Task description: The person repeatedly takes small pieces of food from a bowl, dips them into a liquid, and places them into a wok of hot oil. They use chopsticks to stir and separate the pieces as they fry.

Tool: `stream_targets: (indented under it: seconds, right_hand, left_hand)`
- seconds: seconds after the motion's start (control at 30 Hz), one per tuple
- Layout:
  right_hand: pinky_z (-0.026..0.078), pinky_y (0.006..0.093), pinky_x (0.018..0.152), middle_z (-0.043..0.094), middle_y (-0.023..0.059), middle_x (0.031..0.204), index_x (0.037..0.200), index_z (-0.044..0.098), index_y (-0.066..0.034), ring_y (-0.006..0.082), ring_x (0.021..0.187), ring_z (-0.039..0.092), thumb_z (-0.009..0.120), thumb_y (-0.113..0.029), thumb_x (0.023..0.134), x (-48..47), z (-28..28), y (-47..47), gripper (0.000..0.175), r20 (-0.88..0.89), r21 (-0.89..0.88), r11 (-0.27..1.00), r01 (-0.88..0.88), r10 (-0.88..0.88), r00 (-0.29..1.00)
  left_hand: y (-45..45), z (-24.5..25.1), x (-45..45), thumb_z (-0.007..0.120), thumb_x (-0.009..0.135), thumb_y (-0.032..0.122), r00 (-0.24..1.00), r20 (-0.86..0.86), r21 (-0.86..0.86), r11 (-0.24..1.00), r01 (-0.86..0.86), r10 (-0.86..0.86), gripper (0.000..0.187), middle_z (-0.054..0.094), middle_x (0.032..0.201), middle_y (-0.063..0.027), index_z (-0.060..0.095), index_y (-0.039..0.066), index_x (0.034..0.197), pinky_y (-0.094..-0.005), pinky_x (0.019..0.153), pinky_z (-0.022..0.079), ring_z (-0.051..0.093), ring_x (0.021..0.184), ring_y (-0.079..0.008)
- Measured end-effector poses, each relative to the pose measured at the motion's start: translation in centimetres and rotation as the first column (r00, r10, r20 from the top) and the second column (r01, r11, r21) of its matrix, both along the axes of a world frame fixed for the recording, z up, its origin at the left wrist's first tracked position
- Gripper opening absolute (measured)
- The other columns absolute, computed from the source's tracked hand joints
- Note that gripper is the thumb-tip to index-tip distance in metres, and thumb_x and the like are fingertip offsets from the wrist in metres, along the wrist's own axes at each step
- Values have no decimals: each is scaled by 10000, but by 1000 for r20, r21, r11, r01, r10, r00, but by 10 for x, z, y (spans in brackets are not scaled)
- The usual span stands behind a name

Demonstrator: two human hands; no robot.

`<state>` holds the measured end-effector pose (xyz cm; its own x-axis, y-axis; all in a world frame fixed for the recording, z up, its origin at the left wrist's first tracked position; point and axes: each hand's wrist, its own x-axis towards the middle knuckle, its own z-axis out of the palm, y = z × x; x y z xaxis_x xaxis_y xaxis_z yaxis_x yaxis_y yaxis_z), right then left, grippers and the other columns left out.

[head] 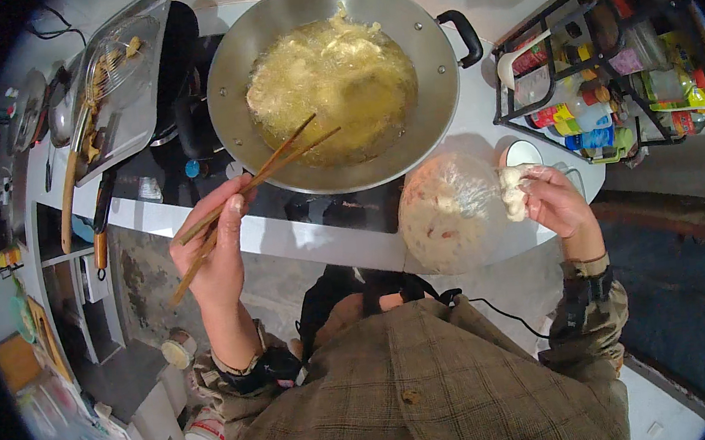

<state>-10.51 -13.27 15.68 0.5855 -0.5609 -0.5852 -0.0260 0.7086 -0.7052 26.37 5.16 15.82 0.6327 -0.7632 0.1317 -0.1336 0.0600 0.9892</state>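
A large steel wok [231,114] holds bubbling oil with pale battered pieces [294,73] frying in it. My left hand [217,233] grips a pair of wooden chopsticks [282,153], their tips apart over the near part of the wok. In my right hand [554,200] is a lump of battered food [514,195], pinched between thumb and fingers. Just left of that hand stands a round, clear bowl or bag [448,223] with pale, battered contents; which of the two it is, I cannot tell. A small white cup [523,152] is behind the lump.
On the left, a metal tray [139,123] holds fried pieces and a wire skimmer [72,183]. A black rack [557,101] with bottles and packets stands at the right, a white ladle [507,70] on it. The wok's black handle [468,37] points right.
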Motion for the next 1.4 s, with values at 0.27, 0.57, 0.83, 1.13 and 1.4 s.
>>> stream_targets:
  seconds: [0.27, 0.57, 0.83, 1.13, 1.4]
  right_hand:
    - [468, 207, 652, 609, 56, 909, 1059, 548, 37, 93, 764, 584, 509, -24, 843, 49, 69, -12, 228, -147, -238, 949, -205, 173, 974]
    - [371, 228, 541, 544, 6, 686, 861, 617, 18, 92, 613, 474, 517, -167, 852, 173, 59, -11, 211, -342, -745, 472, -472, 337, 877]
    - [455, 403, 591, 583, 208, 720, 813, 660, -30, 337, 634, 583, 597, -122, 701, 275, -28, -3, 158, -741, -670, 43, -741, 12, 671]
    - [470, 477, 653, 586, 254, 743, 850, 608, 0, 422, 729, 579, 521, -78, 727, 300, -62, 17, 169, -778, -627, -6, -779, -48, 626]
    - [457, 481, 659, 586, 250, 763, 940, 574, 12, 416, 758, 578, 487, -126, 789, 300, -47, 29, 222, -864, -487, 49, -872, 119, 489]
  left_hand:
    - [2, 11, 18, 659, 799, 51, 945, 326, 199, 979, -50, -18, 150, 668, 793, -80, 668, -9, 937, -198, 590, 458, 572, 656, -82]
    - [-7, 12, 49, 677, 788, 78, 929, 369, 91, 993, -77, 38, 156, 665, 773, -100, 673, 0, 923, -202, 548, 446, 571, 601, -100]
    - [-4, 8, 66, 670, 774, 13, 948, 297, 21, 992, -123, 112, 136, 662, 768, -96, 671, -2, 910, -196, 544, 444, 567, 601, -88]
    - [4, 1, 81, 656, 786, 3, 981, 147, -73, 991, -114, 124, 129, 652, 734, -80, 664, -13, 914, -182, 518, 426, 551, 573, -67]
    - [6, 4, 87, 655, 790, 11, 989, 121, -79, 994, -75, 84, 135, 645, 718, -73, 660, -13, 923, -177, 510, 417, 544, 561, -59]
